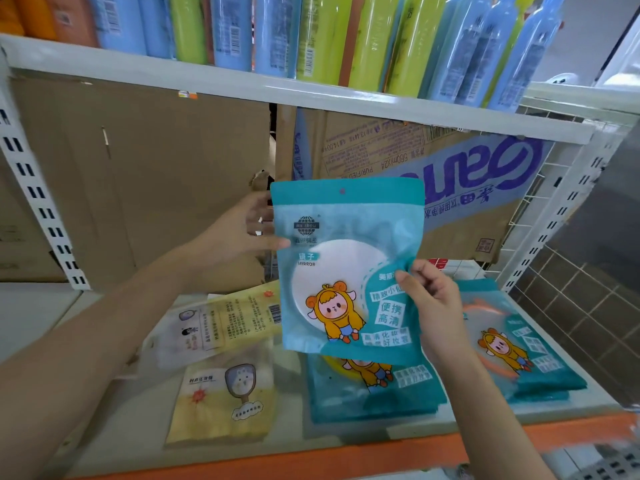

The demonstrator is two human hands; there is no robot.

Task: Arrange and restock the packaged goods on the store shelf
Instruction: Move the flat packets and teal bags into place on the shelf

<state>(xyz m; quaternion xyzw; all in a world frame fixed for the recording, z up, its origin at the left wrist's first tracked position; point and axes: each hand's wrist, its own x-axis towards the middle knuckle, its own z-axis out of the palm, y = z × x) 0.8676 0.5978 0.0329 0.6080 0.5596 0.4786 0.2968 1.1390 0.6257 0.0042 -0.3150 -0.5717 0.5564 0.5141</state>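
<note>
Two hands are holding one teal mirror packet (348, 216) upright in the air, above the lower shelf (121, 427) and touching nothing on it. We are looking at its printed front (a cartoon child in a yellow ram hood, the word MIRROR, a white round disc behind the clear window). Our right hand (437, 303) is pinching the packet's right edge about halfway down, thumb in front and fingers curled behind. Our left hand (239, 226) is gripping the left edge higher up, the thumb lying across the front and the fingers passing out of sight behind.

Directly below the packet a stack of the same teal packets (377, 396) is lying flat, and a second teal stack (519, 362) is lying just beside it to the right. To the left, a yellow packet (221, 407) with a hand-mirror drawing is lying near the front, and another yellow one (247, 315) is lying face down behind it, partly over a pale clear packet (180, 336).

Brown cardboard (138, 168) is lining the back, next to a carton with blue lettering (460, 174) standing upside down. Overhead, blue and green bottles (322, 39) are crowding the upper shelf (311, 97).
</note>
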